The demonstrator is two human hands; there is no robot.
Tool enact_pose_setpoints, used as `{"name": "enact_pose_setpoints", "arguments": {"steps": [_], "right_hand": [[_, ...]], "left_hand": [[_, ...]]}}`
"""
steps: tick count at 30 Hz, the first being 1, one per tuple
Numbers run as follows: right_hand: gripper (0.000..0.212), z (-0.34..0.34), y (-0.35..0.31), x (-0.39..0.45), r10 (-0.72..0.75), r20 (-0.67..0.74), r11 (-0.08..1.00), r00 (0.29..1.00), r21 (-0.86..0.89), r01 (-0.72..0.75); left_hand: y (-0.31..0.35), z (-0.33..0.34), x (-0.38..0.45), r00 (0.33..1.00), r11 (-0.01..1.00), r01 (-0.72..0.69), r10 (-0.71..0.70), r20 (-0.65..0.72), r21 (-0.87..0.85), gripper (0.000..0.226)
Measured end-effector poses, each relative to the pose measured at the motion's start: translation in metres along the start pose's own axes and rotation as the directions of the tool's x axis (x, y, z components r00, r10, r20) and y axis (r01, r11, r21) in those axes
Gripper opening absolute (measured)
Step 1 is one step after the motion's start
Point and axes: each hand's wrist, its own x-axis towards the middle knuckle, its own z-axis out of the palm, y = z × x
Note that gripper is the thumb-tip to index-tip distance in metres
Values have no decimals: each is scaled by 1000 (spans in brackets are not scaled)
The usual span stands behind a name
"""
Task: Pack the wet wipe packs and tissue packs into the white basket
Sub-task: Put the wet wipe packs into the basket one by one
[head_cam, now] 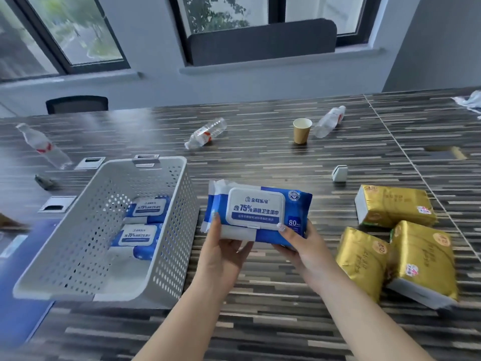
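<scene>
Both-handed grip clenched on blue wet wipe pack (256,212): left hand (223,246) at near-left corner, right hand (302,246) at near-right edge, thumbs on top. Held above bench (260,321), just right of white basket (166,230). Judged soft, squashy, slick-filmed, moderately heavy; best taken at both ends, off the stiff lid. Two wipe packs (145,222) already inside basket. Three gold tissue packs (395,246) waiting right of hands, light and compressible.
</scene>
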Motion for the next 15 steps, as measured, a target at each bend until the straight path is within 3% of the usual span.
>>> {"name": "enact_pose_setpoints", "arguments": {"steps": [3,6,8,10,15], "right_hand": [[61,-9,2,-5,20,38,1000,999,18,-21],[64,-8,5,-9,19,54,1000,998,-15,-18],[58,-4,6,-13,9,67,998,998,-59,-5],[56,-2,6,-15,0,79,996,997,-87,7],[36,4,0,-18,12,68,996,998,92,-18]], "left_hand": [[20,-11,-1,1000,1000,-30,30,-4,9,52],[32,-23,-5,993,961,-74,97,-74,268,41],[35,-30,-9,980,897,-97,161,-115,431,26],[37,-34,-12,965,836,-128,229,-127,534,24],[33,-38,-19,951,828,-167,278,-133,536,29]]}}
